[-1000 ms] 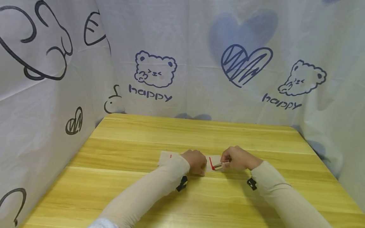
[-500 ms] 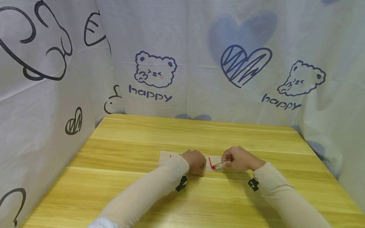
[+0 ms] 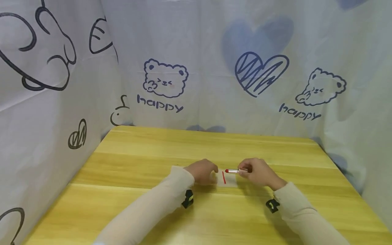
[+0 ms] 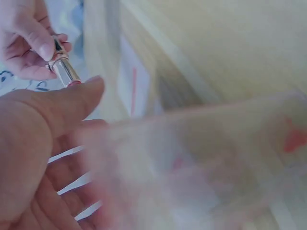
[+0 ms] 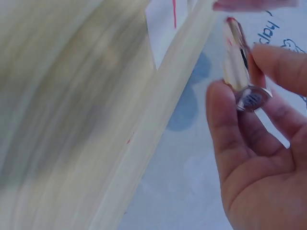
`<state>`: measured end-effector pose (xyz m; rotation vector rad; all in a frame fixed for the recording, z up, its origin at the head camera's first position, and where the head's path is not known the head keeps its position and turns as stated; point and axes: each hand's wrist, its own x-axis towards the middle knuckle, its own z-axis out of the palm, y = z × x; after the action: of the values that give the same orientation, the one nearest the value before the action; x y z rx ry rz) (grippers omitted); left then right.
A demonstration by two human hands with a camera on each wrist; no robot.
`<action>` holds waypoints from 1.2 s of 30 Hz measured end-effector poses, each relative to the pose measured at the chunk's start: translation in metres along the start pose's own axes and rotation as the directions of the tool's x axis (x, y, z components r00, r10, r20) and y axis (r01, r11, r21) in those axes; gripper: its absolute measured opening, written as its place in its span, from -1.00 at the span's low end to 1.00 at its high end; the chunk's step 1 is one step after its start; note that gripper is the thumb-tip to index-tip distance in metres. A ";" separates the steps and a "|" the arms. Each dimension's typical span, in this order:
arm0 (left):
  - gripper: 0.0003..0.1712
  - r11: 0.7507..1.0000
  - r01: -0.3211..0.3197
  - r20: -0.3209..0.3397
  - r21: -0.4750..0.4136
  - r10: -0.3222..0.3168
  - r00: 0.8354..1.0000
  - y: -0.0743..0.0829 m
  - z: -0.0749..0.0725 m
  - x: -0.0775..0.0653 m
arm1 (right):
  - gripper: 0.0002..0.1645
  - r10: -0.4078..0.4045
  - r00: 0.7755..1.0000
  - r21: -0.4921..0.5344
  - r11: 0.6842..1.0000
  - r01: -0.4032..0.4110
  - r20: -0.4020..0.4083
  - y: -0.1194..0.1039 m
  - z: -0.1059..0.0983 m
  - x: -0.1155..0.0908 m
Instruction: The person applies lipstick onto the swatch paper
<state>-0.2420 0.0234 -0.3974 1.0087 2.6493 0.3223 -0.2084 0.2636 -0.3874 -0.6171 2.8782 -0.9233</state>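
Observation:
My right hand (image 3: 258, 172) pinches a lipstick (image 3: 234, 171), a shiny tube with a red tip pointing left. Its labelled base shows in the right wrist view, between thumb and fingers. The tip is beside the top of a red line (image 3: 224, 177) on a small white paper (image 3: 231, 181). Left of that paper is my left hand (image 3: 200, 172), fingers bent down over the table. In the left wrist view a blurred, translucent sheet (image 4: 230, 158) with a red mark overlaps my left fingers; I cannot tell whether they grip it.
Wooden table (image 3: 153, 146) lies under both hands. A small red smear (image 5: 130, 138) is near its edge in the right wrist view. White curtains (image 3: 199, 68) printed with bears and hearts stand behind and at the sides.
The lipstick tip has gone from the line's lower end to beside its upper end. My left hand has moved left, uncovering more of the paper; the left piece's red mark is out of sight.

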 end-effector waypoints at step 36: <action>-0.66 -0.163 -0.274 -0.204 -0.948 -0.349 0.915 0.036 0.018 -0.072 | -0.64 -0.080 0.997 0.880 0.474 0.015 0.026 -0.073 0.046 -0.018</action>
<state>-0.1628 0.0031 -0.3898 0.1545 1.4740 2.3743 -0.1585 0.1919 -0.3846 -0.5530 1.8429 -2.0960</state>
